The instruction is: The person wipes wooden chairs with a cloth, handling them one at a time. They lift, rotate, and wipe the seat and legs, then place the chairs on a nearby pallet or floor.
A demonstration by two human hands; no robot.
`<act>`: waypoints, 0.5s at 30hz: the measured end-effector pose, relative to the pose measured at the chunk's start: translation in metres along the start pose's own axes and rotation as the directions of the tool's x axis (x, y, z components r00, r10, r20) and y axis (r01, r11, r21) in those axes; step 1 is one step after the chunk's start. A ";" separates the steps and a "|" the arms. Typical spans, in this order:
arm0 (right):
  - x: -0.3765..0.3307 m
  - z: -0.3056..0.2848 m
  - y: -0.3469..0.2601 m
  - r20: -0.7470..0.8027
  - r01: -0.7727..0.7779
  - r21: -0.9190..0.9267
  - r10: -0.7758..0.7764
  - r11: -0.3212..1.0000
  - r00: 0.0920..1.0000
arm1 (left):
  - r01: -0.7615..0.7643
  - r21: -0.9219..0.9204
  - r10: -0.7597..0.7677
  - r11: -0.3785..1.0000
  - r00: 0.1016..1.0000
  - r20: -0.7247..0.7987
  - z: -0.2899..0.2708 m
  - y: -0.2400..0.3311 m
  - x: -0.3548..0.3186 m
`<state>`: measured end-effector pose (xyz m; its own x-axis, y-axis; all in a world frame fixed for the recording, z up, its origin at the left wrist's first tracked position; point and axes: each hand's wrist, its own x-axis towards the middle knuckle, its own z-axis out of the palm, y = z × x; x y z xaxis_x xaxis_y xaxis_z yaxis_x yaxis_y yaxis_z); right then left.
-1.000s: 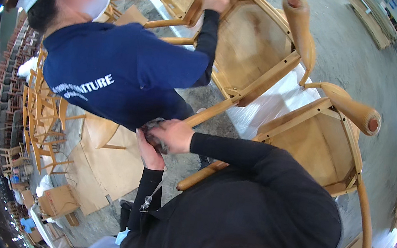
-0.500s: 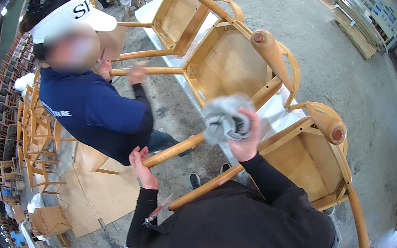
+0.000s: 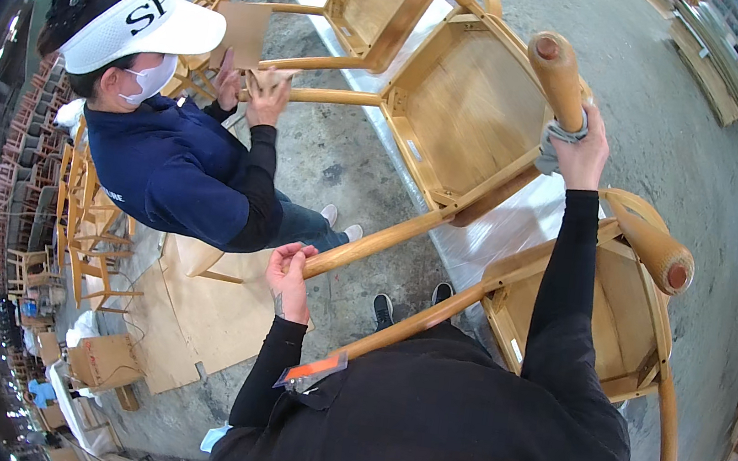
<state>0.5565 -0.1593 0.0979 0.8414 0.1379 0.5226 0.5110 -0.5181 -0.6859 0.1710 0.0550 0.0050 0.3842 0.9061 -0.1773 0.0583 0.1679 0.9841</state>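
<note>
Stacked chairs (image 3: 39, 218) lined the hall's left edge beside a co-worker (image 3: 174, 170). On the grey concrete floor (image 3: 342, 153) lay cardboard (image 3: 192, 319). The left hand (image 3: 290, 276) gripped a leg (image 3: 367, 244) of an upturned chair (image 3: 465, 123), fingers closed round it. The right hand (image 3: 581, 151) pressed a cloth (image 3: 557, 138) round another leg (image 3: 556, 69), closed on both.

Upturned chair (image 3: 472, 105) centre; second chair (image 3: 616, 316) right of it, third chair (image 3: 374, 1) behind. Co-worker (image 3: 178, 170) left. Stacked chairs (image 3: 84, 223) far left.
</note>
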 end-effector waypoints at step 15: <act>-0.005 0.025 0.033 0.016 0.095 -0.196 -0.094 0.976 0.995 | -0.041 0.080 0.040 0.996 0.999 0.011 -0.008 -0.018 0.011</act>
<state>0.5732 -0.1564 0.0602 0.7924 0.1997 0.5764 0.5444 -0.6578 -0.5205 0.1666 0.0657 -0.0147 0.3964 0.9078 -0.1373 0.1156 0.0990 0.9883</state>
